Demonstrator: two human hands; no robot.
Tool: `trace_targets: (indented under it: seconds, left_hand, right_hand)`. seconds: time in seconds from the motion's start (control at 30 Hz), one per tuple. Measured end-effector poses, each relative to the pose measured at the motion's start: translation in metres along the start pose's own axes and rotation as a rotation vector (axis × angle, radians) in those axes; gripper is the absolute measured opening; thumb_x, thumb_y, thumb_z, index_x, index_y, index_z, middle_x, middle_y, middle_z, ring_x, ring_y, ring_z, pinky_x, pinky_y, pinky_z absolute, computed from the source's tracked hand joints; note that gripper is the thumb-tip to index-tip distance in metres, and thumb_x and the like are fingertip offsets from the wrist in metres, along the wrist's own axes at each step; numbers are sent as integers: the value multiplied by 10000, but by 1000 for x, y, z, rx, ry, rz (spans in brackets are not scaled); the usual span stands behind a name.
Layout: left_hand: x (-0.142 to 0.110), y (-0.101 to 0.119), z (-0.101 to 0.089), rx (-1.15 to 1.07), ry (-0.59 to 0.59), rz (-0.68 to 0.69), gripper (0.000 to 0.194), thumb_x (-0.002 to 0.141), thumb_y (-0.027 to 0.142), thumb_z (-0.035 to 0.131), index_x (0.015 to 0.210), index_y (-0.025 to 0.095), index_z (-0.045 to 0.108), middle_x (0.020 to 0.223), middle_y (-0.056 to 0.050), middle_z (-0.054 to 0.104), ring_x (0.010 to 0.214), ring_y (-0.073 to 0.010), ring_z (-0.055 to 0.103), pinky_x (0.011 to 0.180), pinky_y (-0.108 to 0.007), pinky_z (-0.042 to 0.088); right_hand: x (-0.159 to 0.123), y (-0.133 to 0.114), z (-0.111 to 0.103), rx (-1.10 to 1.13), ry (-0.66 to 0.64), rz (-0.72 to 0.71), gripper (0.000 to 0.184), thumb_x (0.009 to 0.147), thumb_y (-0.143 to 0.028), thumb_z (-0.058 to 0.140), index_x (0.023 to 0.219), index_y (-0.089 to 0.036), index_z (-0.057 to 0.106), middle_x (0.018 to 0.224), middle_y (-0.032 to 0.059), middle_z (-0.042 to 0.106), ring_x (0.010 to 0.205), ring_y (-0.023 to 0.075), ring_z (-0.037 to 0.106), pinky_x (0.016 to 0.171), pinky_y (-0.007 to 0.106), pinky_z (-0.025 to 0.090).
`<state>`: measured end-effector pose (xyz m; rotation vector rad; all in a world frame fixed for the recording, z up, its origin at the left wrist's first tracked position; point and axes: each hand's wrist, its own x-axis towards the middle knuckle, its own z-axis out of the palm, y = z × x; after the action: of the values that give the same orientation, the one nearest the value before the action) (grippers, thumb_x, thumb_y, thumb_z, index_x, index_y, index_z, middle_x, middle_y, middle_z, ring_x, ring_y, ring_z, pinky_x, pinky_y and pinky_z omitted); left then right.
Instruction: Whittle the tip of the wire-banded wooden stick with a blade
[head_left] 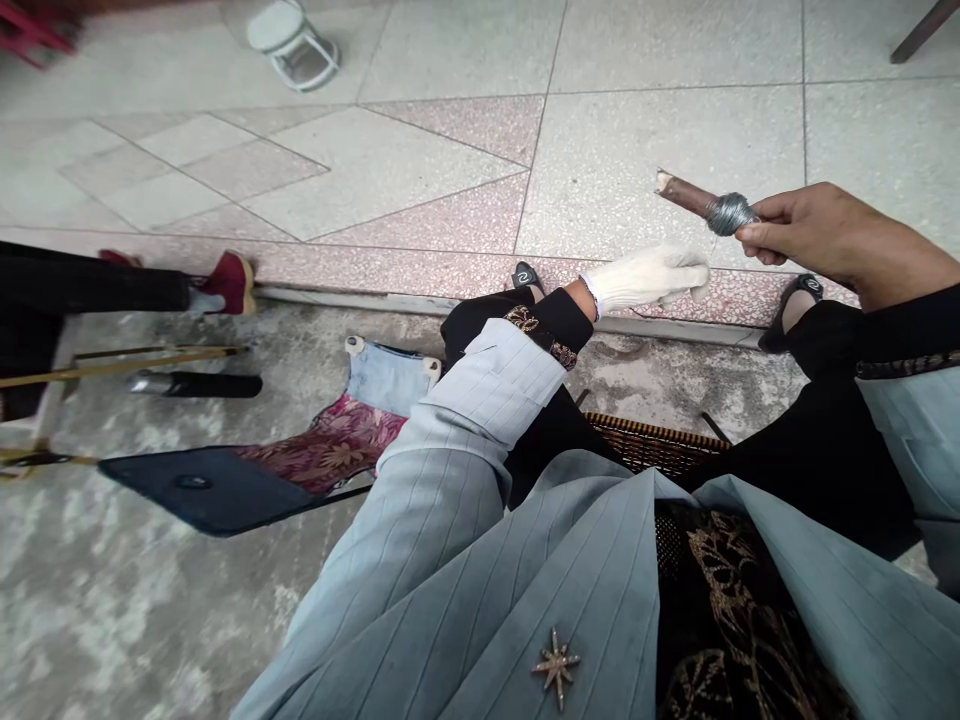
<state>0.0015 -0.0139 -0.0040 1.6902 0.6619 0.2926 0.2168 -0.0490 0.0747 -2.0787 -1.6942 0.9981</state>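
A short wooden stick [690,197] with a coil of thin grey wire [727,214] wound round it is in my right hand [817,232]. That hand is bare, and its thumb and fingers close on the near end of the stick by the coil. The stick's far end is pale and points up and left. My left hand [646,278] wears a white knit glove and hovers just below and left of the coil, apart from it. Its fingers are curled together, and whatever they may pinch is too small to make out.
Left of me stands a low folding chair [322,445] with patterned fabric. A black tube-like object [214,385] lies beyond it, near another person's red shoe [232,283]. A woven seat [652,440] is under me. A small white stool [294,45] stands on the raised tiled floor [450,60].
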Motion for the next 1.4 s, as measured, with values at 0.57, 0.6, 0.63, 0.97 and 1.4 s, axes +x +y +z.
trace_targets:
  seconds: [0.57,0.6,0.63,0.97,1.4]
  left_hand:
    - [6,-10,6,-225,-24,16,309,1159,176,523,916,148,712,605,81,471,522,-65,425,533,-198,354]
    - [5,-8,6,-225,-20,15,316,1165,169,507,921,146,707,597,83,464,524,-66,426,535,-196,356]
    - [4,-6,7,-228,-11,17,321,1170,163,494,927,145,702,587,87,456,525,-66,424,539,-194,358]
    - [-3,4,12,-274,-95,35,290,1162,214,528,972,150,736,627,61,527,547,-62,471,532,-183,358]
    - [-9,11,15,-574,27,-43,265,1107,357,730,954,141,710,644,39,635,546,-67,598,604,-212,524]
  right_hand:
    - [2,5,-8,196,218,23,412,1044,-10,723,666,-170,691,603,-5,590,583,79,501,697,349,393]
    - [1,5,-7,262,215,16,428,1060,-8,701,664,-168,681,618,0,594,584,76,503,684,339,387]
    - [1,5,-5,339,215,8,429,1072,-9,685,673,-167,676,637,3,596,587,74,507,668,329,378]
    - [7,-2,17,759,158,-58,384,951,147,658,732,-168,644,661,-28,574,523,64,450,547,288,318]
    - [-4,1,9,505,77,-166,281,836,92,758,758,-173,705,707,0,632,645,120,535,631,325,372]
